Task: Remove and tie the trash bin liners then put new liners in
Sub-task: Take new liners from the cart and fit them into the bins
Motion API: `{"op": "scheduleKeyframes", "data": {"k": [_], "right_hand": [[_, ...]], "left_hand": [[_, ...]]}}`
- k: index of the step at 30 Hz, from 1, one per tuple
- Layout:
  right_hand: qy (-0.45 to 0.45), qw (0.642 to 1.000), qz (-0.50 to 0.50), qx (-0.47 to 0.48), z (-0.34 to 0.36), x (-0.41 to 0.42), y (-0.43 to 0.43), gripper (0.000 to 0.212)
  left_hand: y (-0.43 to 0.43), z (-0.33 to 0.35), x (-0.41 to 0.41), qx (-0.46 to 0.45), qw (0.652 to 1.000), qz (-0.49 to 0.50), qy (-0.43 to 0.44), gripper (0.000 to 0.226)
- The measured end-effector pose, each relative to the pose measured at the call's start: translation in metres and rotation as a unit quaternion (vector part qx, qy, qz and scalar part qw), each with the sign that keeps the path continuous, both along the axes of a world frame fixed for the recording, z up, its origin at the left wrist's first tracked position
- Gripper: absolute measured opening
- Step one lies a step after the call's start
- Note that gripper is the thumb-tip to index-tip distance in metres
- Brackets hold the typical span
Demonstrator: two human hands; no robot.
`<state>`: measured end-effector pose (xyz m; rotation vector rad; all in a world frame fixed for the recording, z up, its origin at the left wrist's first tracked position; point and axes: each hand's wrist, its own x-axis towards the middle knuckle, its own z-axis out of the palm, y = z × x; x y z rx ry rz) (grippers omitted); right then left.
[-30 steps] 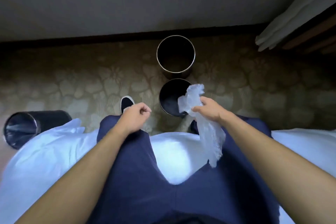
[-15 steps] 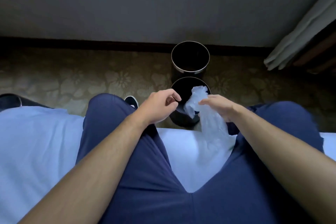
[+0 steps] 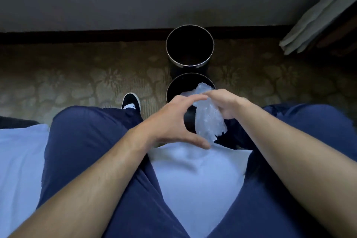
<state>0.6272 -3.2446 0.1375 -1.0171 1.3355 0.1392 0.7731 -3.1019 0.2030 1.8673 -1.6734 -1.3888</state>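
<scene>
Patterned beige carpet [image 3: 77, 87] under dim light, head cam only. The crumpled clear plastic liner [image 3: 207, 120] hung lengthwise from the right hand [image 3: 224, 102], fingers pinched on its top end, over the nearer round black bin [image 3: 190, 74]. The left hand [image 3: 172, 121] was right beside it on the left, fingers and thumb spread wide, gripping nothing.

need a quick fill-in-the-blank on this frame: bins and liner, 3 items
1. The clear liner is gripped by the ____ hand.
2. ____ bins stand upright on the carpet.
3. The silver-rimmed bin is ____ from the person than the other bin.
Missing words: right; two; farther.
</scene>
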Motion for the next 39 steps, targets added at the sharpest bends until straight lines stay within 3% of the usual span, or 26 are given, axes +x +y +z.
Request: {"op": "scheduleKeyframes", "data": {"k": [2, 5, 6, 7, 10, 14, 16, 18, 22, 25, 27, 30, 33, 36, 39], "right_hand": [[-0.002, 1.0, 0.0, 0.031, -0.002, 0.006, -0.015, 0.065], [0.012, 0.998, 0.049, 0.049, -0.001, 0.014, -0.039, 0.065], [0.006, 0.998, 0.046, 0.05, 0.002, 0.014, -0.047, 0.063], [-0.004, 0.998, 0.032, 0.048, 0.002, 0.013, -0.056, 0.064], [-0.027, 0.999, 0.022, 0.004, 0.0, 0.007, -0.083, 0.068], [0.04, 0.968, 0.214, -0.124, 0.002, 0.005, -0.097, 0.092], [0.107, 0.935, 0.285, -0.183, -0.008, 0.007, -0.095, 0.072], [0.151, 0.923, 0.291, -0.202, -0.023, 0.009, -0.091, 0.05], [0.202, 0.923, 0.259, -0.2, -0.041, 0.013, -0.081, 0.04], [0.219, 0.911, 0.249, -0.244, -0.048, 0.015, -0.079, 0.015], [0.244, 0.903, 0.261, -0.239, -0.049, 0.014, -0.081, 0.011], [0.31, 0.878, 0.316, -0.181, -0.04, 0.007, -0.081, 0.012], [0.356, 0.859, 0.345, -0.124, -0.034, 0.0, -0.08, 0.019], [0.375, 0.856, 0.338, -0.109, -0.029, -0.001, -0.082, 0.027], [0.378, 0.854, 0.334, -0.13, -0.03, 0.002, -0.083, 0.019]], "left_hand": [[-0.016, -0.018, -0.013, -0.008, 0.998, -0.006, -0.056, 0.101], [-0.047, -0.052, -0.02, -0.08, 0.985, 0.069, -0.134, 0.035], [-0.058, -0.061, -0.017, -0.077, 0.983, 0.112, -0.126, 0.014], [-0.069, -0.068, -0.011, -0.052, 0.982, 0.155, -0.098, 0.008], [-0.093, -0.087, 0.008, 0.057, 0.966, 0.249, 0.046, 0.018], [-0.111, -0.108, 0.025, 0.131, 0.944, 0.278, 0.116, 0.021], [-0.116, -0.117, 0.029, 0.14, 0.939, 0.287, 0.126, 0.019], [-0.118, -0.12, 0.03, 0.147, 0.933, 0.295, 0.144, 0.016], [-0.12, -0.124, 0.035, 0.161, 0.923, 0.299, 0.183, 0.021], [-0.123, -0.121, 0.035, 0.145, 0.933, 0.311, 0.111, 0.011], [-0.122, -0.122, 0.039, 0.126, 0.927, 0.351, 0.03, 0.016], [-0.12, -0.123, 0.055, 0.145, 0.917, 0.323, -0.185, 0.018], [-0.117, -0.117, 0.07, 0.208, 0.869, 0.244, -0.378, 0.023], [-0.112, -0.111, 0.074, 0.268, 0.84, 0.195, -0.43, 0.026], [-0.113, -0.105, 0.071, 0.29, 0.843, 0.168, -0.42, 0.035]]}}
